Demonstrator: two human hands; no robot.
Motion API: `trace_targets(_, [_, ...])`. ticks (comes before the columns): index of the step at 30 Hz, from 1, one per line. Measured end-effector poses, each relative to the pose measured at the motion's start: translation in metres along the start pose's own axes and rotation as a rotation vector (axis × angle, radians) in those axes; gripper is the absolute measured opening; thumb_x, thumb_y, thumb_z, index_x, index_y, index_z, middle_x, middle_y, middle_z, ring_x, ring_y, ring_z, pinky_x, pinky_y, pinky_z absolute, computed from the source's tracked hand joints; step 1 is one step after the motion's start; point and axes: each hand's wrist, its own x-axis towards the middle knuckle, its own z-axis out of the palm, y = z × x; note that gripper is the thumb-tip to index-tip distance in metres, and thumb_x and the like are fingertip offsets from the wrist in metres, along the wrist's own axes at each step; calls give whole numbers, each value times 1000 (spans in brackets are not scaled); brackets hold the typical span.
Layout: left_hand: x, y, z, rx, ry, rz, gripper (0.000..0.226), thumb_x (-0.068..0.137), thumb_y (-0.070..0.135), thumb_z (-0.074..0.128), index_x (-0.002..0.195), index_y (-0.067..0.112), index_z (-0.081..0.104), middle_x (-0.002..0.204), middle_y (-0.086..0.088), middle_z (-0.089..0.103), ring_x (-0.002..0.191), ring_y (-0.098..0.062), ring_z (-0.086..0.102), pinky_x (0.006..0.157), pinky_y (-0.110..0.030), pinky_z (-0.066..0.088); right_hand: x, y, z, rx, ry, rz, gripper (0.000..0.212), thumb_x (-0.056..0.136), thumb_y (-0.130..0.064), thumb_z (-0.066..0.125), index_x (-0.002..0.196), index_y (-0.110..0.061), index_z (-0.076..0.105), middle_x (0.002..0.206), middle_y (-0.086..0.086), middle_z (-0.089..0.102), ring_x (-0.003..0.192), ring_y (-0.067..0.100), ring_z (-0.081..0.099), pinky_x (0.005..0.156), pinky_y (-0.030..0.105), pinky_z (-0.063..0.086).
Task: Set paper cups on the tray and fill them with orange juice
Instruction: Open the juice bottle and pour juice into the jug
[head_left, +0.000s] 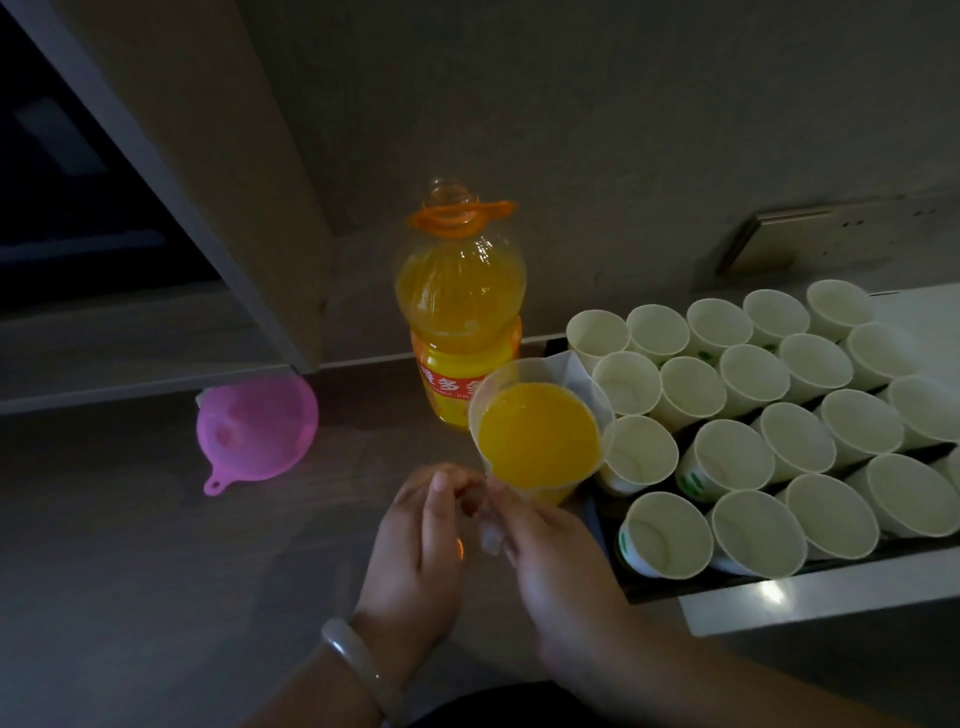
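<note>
Clear cup (537, 431) at right hand (550, 561), orange juice inside. Beyond it bottle (460, 291) orange, label (452, 379) red-yellow. Funnel (257, 426) left of left hand (415, 545) pink. Paper cups (667, 535) white, green print; tray (644, 590) black.

dim grey wall (571, 130); dark wooden countertop (130, 545)

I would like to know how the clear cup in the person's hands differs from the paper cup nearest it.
The clear cup is see-through and holds orange juice; the nearest paper cup is opaque white and empty. The clear cup is gripped by the right hand, the left hand close beside; the nearest paper cup sits on the tray. Both are open-topped and round-rimmed.
</note>
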Motion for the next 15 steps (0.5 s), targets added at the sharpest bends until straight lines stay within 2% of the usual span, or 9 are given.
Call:
trace_targets(3, [4, -8, -10, -21, 95, -142, 58, 89, 55, 25, 86, 23, 72, 90, 7, 70, 94, -4, 63, 81, -18, 47, -4, 1, -1, 81, 42, 4, 27, 91, -28, 62, 79, -8, 75, 68, -6, 72, 66, 0, 65, 58, 12, 45])
trace_targets(6, [7, -11, -20, 10, 130, -226, 59, 85, 59, 24, 80, 25, 72, 86, 8, 71, 89, 3, 62, 75, -6, 41, -2, 8, -7, -69, 132, -75, 34, 92, -34, 59, 64, -14, 64, 53, -11, 59, 56, 3, 55, 62, 23, 42])
trace_targets(8, [8, -9, -22, 8, 140, -265, 52, 89, 51, 27, 78, 26, 72, 84, 9, 71, 88, 4, 62, 73, -5, 39, -2, 11, -11, -126, 173, -150, 42, 94, -39, 56, 58, -17, 54, 47, -11, 49, 53, 6, 47, 61, 26, 37])
trace_targets(10, [8, -9, -22, 10, 142, -270, 50, 91, 44, 28, 79, 24, 72, 84, 11, 71, 89, 5, 62, 73, -5, 39, -1, 11, -14, -94, 180, -212, 45, 89, -46, 53, 57, -14, 50, 46, -10, 43, 51, 6, 42, 57, 20, 35])
trace_targets(12, [8, -7, -22, 18, 135, -270, 48, 99, 39, 31, 80, 23, 72, 88, 18, 70, 89, 5, 61, 73, -6, 39, 1, 10, -17, -59, 169, -246, 41, 80, -44, 50, 55, -12, 47, 45, -9, 40, 51, 6, 41, 54, 16, 34])
trace_targets(15, [8, -6, -18, 29, 134, -264, 47, 102, 34, 31, 80, 23, 72, 89, 22, 69, 89, 6, 60, 75, -12, 38, 4, 10, -25, 18, 147, -259, 42, 80, -42, 52, 53, -9, 45, 46, -5, 41, 50, 7, 43, 53, 16, 36])
